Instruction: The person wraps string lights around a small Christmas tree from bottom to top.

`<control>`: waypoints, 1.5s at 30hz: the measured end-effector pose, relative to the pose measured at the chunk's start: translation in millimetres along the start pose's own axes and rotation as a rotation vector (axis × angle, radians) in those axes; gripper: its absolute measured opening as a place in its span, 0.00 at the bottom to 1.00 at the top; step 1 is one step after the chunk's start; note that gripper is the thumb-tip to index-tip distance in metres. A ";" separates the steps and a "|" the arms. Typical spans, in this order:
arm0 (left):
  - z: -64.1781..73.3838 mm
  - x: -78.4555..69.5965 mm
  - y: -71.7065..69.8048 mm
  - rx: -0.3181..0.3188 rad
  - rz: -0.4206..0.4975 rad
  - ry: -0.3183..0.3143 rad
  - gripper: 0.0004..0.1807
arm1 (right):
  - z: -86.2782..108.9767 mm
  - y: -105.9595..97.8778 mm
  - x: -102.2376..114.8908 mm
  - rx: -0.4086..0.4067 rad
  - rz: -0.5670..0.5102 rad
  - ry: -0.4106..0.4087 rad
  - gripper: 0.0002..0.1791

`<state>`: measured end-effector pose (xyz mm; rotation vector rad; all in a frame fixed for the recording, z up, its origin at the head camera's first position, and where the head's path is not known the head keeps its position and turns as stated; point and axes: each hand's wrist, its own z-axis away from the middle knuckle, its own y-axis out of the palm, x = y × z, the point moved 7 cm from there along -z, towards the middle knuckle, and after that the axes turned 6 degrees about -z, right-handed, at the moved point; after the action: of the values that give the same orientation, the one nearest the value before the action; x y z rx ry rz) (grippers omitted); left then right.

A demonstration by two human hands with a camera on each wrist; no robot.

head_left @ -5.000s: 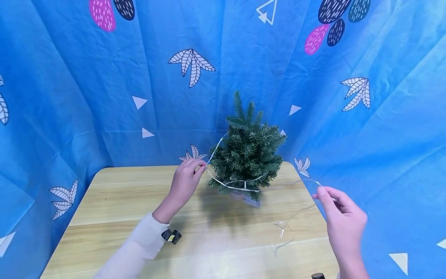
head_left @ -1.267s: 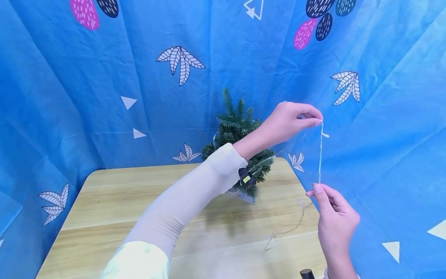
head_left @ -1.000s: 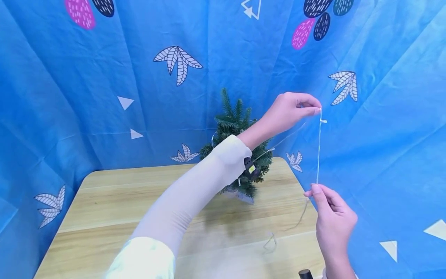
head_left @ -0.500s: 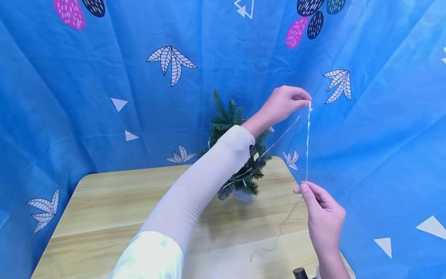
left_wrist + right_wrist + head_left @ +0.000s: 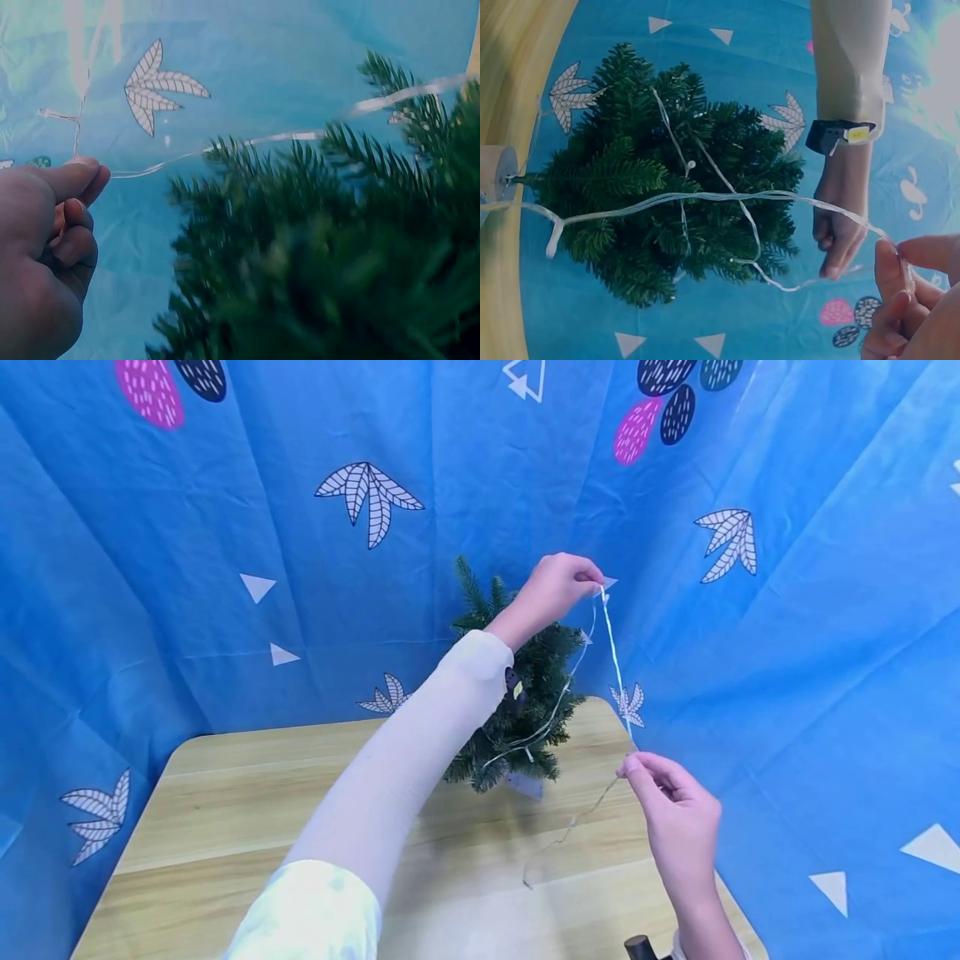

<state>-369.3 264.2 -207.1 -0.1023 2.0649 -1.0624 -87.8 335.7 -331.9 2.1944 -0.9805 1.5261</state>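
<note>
A small green artificial Christmas tree [image 5: 551, 660] stands towards the back of the table, partly behind my left arm. A thin clear string of fairy lights [image 5: 566, 681] crosses its front and runs up to my left hand [image 5: 557, 581], which pinches it beside the upper right of the tree. From there the string slants down to my right hand [image 5: 678, 810], whose thumb and forefinger pinch it. Its loose tail hangs to the table below. In the left wrist view, the left hand [image 5: 45, 240] holds the string by the fingertips, apart from the branches.
The light wooden table [image 5: 247, 810] holds the tree's pale base [image 5: 525, 785]. A blue patterned cloth [image 5: 360, 610] hangs close behind and at both sides. Small dark devices are worn at the left wrist [image 5: 515, 687] and the right wrist [image 5: 641, 947].
Five seconds ago my left hand pinched the string at the tree's left side. It crossed to the right, rose, then came back left towards the tree. My right hand shifted slightly left, still pinching.
</note>
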 end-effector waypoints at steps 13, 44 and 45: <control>17.7 22.8 -22.4 -0.059 -0.163 -0.058 0.12 | 1.6 5.3 -14.6 0.030 0.026 0.132 0.11; 54.8 31.8 -26.8 0.229 -0.475 0.080 0.18 | 7.2 10.7 -2.2 0.041 0.002 0.068 0.09; 56.1 31.2 -27.8 0.227 -0.486 0.077 0.19 | 7.4 10.8 -1.9 0.042 0.002 0.067 0.09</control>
<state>-359.7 197.2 -224.9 -0.4725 2.0189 -1.6085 -90.3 324.2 -338.0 2.1561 -0.9388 1.6237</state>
